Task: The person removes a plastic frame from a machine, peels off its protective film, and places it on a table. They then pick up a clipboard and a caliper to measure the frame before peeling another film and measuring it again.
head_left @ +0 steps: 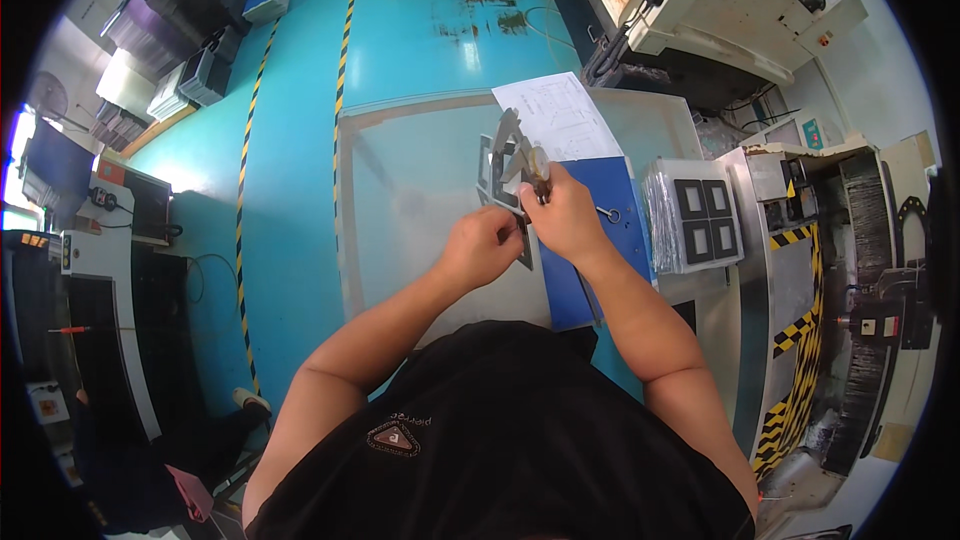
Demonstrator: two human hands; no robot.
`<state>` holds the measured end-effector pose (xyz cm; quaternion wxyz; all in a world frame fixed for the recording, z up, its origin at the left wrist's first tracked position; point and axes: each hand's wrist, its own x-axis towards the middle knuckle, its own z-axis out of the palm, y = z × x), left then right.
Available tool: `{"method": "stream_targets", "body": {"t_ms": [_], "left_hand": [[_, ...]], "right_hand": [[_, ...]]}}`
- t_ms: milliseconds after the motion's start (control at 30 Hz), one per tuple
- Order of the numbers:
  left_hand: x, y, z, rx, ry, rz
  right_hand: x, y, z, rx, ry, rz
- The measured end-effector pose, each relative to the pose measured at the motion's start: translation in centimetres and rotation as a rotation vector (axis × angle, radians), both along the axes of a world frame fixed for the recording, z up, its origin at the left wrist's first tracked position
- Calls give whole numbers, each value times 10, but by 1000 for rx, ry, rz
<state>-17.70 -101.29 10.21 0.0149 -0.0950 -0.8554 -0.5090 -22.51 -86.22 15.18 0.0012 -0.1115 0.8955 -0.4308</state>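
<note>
My right hand (566, 216) grips a metal caliper (512, 140) with a round dial, its jaws pointing away from me. The caliper lies against a thin rectangular frame (484, 180) that stands tilted above the table. Closed at the frame's near edge is my left hand (482, 246), its fingertips pinching it; the exact grip is partly hidden. Below the hands a grey flat strip shows on the table (395, 210). Just right of my right hand is a blue clipboard (622, 240), with a ring-ended metal tool (609, 213) lying on it.
A drawing sheet (560, 115) lies at the table's far side. To the right, black square frames (708, 198) rest on a plastic-wrapped stack. Machines stand at the right and far right. At lower left, another person's shoe (251, 400) and dark clothing show.
</note>
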Motion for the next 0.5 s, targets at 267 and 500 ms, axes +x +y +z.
{"method": "stream_targets", "body": {"t_ms": [267, 500], "left_hand": [[3, 4, -2, -35, 67, 47], [0, -11, 6, 168, -21, -113]], "right_hand": [[6, -4, -3, 14, 41, 15], [3, 5, -5, -249, -144, 44]]}}
